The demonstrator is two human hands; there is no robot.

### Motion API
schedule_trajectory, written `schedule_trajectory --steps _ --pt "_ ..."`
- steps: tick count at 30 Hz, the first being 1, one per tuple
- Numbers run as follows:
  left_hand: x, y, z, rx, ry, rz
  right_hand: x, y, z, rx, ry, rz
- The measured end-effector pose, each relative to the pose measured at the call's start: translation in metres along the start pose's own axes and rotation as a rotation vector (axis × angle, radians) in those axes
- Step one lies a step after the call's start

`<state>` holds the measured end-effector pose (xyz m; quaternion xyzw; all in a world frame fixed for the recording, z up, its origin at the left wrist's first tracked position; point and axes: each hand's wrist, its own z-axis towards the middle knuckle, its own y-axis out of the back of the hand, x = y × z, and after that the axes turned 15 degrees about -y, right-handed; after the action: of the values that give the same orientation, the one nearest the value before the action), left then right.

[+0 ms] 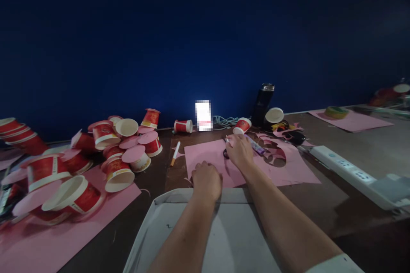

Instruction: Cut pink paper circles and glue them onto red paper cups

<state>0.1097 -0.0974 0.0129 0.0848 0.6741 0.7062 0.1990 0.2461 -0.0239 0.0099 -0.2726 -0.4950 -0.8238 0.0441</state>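
My left hand (207, 179) rests on the near left edge of a pink paper sheet (205, 151), fingers lying on it. Over the middle of that sheet is my right hand (240, 150), its fingers closed on what look like scissors (226, 154); a dark handle loop shows and the rest is mostly hidden. Just right of this hand lies a purple tube (256, 145). Beyond it, a pink sheet with round holes cut out (297, 164) overlaps the right side. A white-and-orange marker (175, 154) lies left of the paper.
Red paper cups (120, 174), many with pink discs, crowd the left over another pink sheet (112, 217). A glowing screen (203, 115), cable (224, 122), dark bottle (263, 104) and toppled cups stand behind. A power strip (349, 175) and tape roll (336, 112) lie right.
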Motion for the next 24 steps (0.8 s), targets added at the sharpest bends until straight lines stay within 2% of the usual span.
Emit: schedule_trajectory --steps 3,6,9,13,17,21,24 --pt "0.000 0.000 0.000 0.004 0.004 -0.005 0.006 0.014 0.021 -0.005 -0.039 -0.016" --pt "-0.001 0.002 0.000 -0.023 -0.015 -0.001 0.001 0.027 0.064 0.010 -0.099 -0.008" --pt "-0.002 0.003 -0.001 -0.058 -0.014 -0.004 -0.016 0.033 0.112 0.016 -0.214 -0.007" --pt "-0.002 -0.001 0.001 -0.043 -0.001 -0.035 -0.044 0.025 0.154 0.156 -0.270 -0.106" --pt "-0.001 -0.005 0.004 -0.058 -0.009 -0.029 -0.061 0.007 0.164 0.319 -0.266 -0.136" --pt "-0.001 -0.005 0.005 -0.058 0.010 -0.032 -0.062 -0.002 0.157 0.289 -0.271 -0.150" --pt "-0.001 -0.003 0.004 -0.060 0.015 -0.045 -0.058 0.003 0.150 0.273 -0.278 -0.141"
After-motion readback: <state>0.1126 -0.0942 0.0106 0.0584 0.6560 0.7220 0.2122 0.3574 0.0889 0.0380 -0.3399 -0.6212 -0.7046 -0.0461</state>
